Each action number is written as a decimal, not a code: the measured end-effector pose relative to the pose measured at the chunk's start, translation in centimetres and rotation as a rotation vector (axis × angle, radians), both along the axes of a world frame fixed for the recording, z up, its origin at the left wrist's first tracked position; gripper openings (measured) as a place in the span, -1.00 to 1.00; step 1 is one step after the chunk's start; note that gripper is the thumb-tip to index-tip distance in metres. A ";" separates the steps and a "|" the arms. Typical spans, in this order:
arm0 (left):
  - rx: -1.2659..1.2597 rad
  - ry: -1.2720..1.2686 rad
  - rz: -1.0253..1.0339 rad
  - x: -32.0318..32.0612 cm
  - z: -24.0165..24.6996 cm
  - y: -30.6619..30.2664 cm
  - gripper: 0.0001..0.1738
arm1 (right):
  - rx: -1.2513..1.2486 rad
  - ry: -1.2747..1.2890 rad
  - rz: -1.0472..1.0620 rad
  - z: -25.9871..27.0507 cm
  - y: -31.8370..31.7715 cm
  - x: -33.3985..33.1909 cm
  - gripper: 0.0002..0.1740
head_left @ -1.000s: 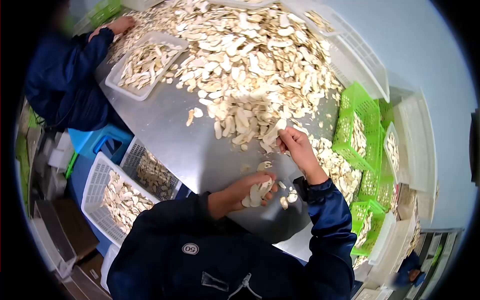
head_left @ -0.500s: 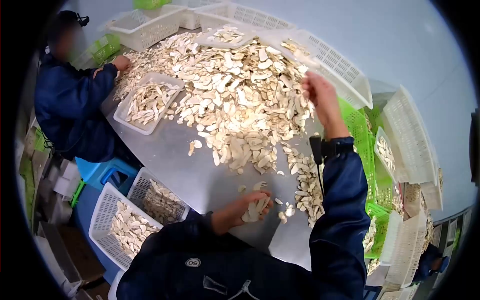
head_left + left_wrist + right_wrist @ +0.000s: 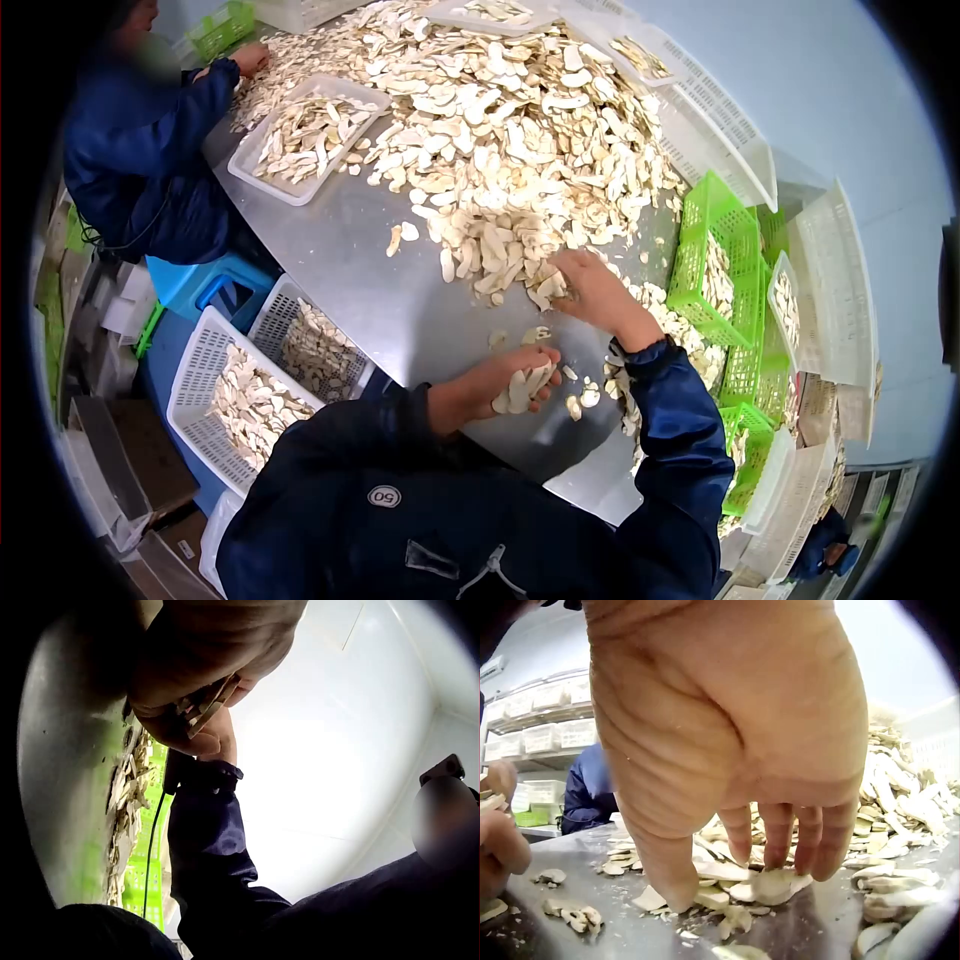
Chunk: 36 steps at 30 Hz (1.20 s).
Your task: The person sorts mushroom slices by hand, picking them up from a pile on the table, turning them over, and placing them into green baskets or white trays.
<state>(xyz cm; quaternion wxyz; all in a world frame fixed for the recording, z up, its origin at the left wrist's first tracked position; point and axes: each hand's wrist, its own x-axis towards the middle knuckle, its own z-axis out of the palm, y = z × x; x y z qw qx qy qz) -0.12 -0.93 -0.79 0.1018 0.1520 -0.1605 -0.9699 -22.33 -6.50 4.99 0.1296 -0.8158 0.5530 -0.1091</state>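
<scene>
My left hand (image 3: 503,385) grips several pale dried mushroom slices (image 3: 524,388) close to the near side of the metal table. In the left wrist view, edges of slices (image 3: 212,705) poke out between its thumb and fingers. My right hand (image 3: 597,292) is over the near edge of a big pile of mushroom slices (image 3: 560,120). Seen from the right wrist, that hand (image 3: 735,727) reaches down with thumb and fingers apart, fingertips right at some loose slices (image 3: 772,887). A few small pieces (image 3: 580,402) lie between the two hands.
Green baskets (image 3: 690,245) with slices line the right side. A white tray (image 3: 272,187) of slices sits at the left, beside another person (image 3: 140,170). White crates (image 3: 190,400) stand below the table's left edge. White baskets (image 3: 720,140) border the pile's far side.
My right hand held a slice at the pile's near edge, moved out to the far right side, and is now back at the near edge without that slice. My left hand kept its slices.
</scene>
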 end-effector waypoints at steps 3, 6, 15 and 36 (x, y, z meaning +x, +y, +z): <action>-0.019 0.008 -0.012 0.0 0.1 -0.1 -0.75 | 0.148 0.030 -0.039 0.5 0.3 -0.4 -0.60; -0.035 -0.012 0.005 0.0 0.2 0.1 -0.71 | 0.034 -0.003 -0.081 0.9 1.3 -1.9 -0.78; -0.064 0.007 -0.021 0.1 0.6 -0.2 -0.68 | 0.282 -0.233 -0.328 1.5 2.1 -3.1 -0.89; -0.124 0.041 -0.180 0.3 1.4 0.0 -0.62 | 0.432 -0.440 -0.480 2.4 5.4 -3.9 -0.69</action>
